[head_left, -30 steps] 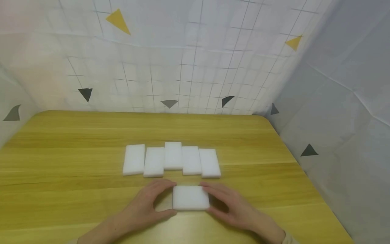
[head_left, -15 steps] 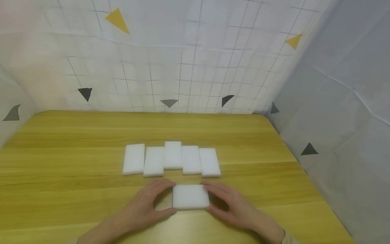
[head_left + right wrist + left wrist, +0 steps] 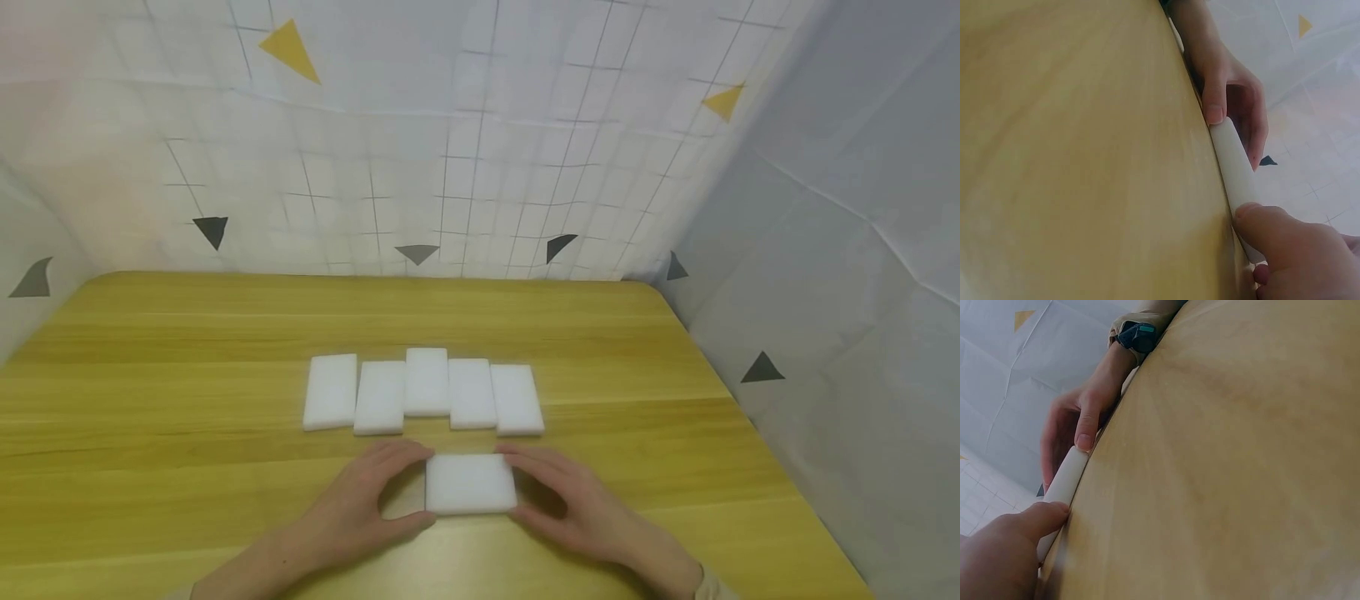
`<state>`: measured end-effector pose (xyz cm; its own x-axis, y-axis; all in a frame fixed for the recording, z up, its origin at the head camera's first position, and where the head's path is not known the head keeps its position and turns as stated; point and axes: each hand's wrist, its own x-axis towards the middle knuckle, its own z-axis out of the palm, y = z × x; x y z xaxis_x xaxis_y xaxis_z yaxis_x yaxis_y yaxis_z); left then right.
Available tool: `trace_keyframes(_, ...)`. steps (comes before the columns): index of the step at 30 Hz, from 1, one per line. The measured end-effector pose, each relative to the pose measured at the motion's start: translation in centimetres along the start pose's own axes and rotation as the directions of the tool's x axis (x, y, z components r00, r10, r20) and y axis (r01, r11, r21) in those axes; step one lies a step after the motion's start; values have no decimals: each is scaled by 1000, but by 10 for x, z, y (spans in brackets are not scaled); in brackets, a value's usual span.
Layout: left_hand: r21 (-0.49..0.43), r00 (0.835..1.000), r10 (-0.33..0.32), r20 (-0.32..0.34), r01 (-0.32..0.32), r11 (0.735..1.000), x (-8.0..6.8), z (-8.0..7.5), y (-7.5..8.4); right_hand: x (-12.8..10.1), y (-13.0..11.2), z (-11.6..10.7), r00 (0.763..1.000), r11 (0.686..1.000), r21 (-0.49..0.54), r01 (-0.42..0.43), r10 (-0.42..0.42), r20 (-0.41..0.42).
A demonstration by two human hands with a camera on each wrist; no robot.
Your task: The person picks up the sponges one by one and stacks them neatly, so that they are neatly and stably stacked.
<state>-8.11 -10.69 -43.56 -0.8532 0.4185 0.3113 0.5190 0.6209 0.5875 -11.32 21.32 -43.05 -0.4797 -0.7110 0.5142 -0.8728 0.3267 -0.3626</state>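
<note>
A white sponge block (image 3: 471, 483) lies flat and sideways on the table near its front, in the head view. My left hand (image 3: 367, 492) grips its left end, thumb at the near corner and fingers at the far one. The right hand (image 3: 577, 504) holds the opposite end in the same way. Both thumbs press the block's near edge in the wrist views, where its side (image 3: 1067, 475) shows as a thick white strip. Just beyond, several like sponge blocks (image 3: 426, 382) lie lengthwise in an uneven row, the middle one set farthest back.
The wood-grain table (image 3: 187, 375) runs back to a white curtain (image 3: 360, 150) with grid lines and triangles. A grey-white curtain (image 3: 847, 275) hangs along the right side. A dark watch-like band (image 3: 1138, 337) sits on the right wrist.
</note>
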Motion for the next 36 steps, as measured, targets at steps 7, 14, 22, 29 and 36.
trace_keyframes(7, -1, 1000, -1, 4, 1, 1000, 0, -1, 1, -1, 0, -1, 1000, 1000, 3, 2, -2, -8)
trace_keyframes(14, -1, 1000, -19, 16, 19, 1000, 0, -2, 1, -4, 4, -2, 1000, 1000, -6, -21, 21, -15)
trace_keyframes(22, -4, 1000, 5, 10, -5, 1000, 0, -1, 1, -4, 5, -4, 1000, 1000, -7, -21, 21, -20)
trace_keyframes(29, 12, 1000, 16, -2, -16, 1000, -1, 0, 0, -4, 6, -5, 999, 1000, -13, -26, 26, -37)
trace_keyframes(36, 20, 1000, 16, -6, -16, 1000, -1, 0, 0, -5, 9, -5, 997, 999, -18, -36, 34, -67)
